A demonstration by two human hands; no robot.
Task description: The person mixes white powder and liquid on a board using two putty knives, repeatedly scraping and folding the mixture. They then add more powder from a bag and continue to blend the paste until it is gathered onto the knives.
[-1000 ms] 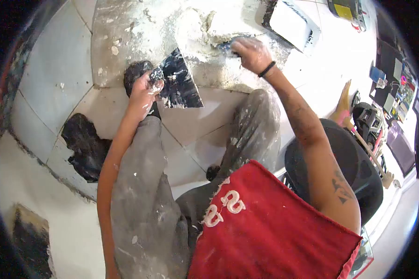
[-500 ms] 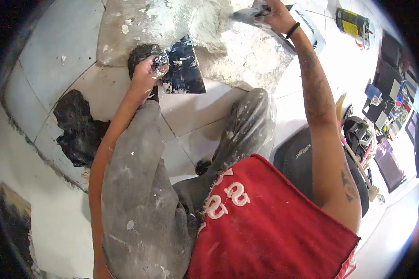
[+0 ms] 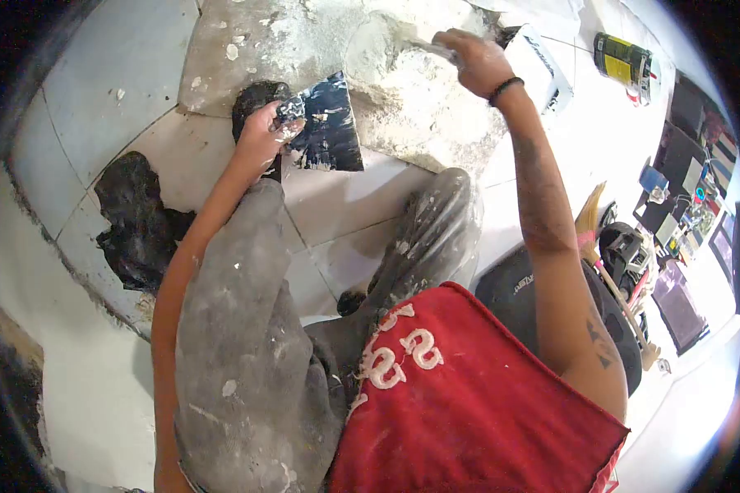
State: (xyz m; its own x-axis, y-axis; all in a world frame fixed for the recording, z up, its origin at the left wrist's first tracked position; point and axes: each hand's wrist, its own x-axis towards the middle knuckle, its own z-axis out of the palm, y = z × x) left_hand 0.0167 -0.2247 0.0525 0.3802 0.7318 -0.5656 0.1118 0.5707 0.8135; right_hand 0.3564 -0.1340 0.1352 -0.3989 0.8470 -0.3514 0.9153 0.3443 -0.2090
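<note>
My left hand [image 3: 265,131] is closed around a wide black putty spreader [image 3: 329,123], its blade streaked with white compound. In my right hand [image 3: 481,66] is a trowel [image 3: 436,49], its thin blade coated in plaster and pointing left. That blade is close over a pale heap of wet plaster [image 3: 374,53], which lies on a smeared board [image 3: 210,78] on the tiled floor. Both hands have white splashes on them.
A crumpled black bag [image 3: 140,226] lies at the left. Right of the board is a white container with lettering [image 3: 543,66], with a black and yellow can [image 3: 623,59] beyond. A black case [image 3: 506,300], a broom [image 3: 590,214] and various items stand on the right.
My right hand has swung down and slightly left with the trowel, bringing it over the plaster. My left hand holds the spreader in nearly the same place, a little lower.
</note>
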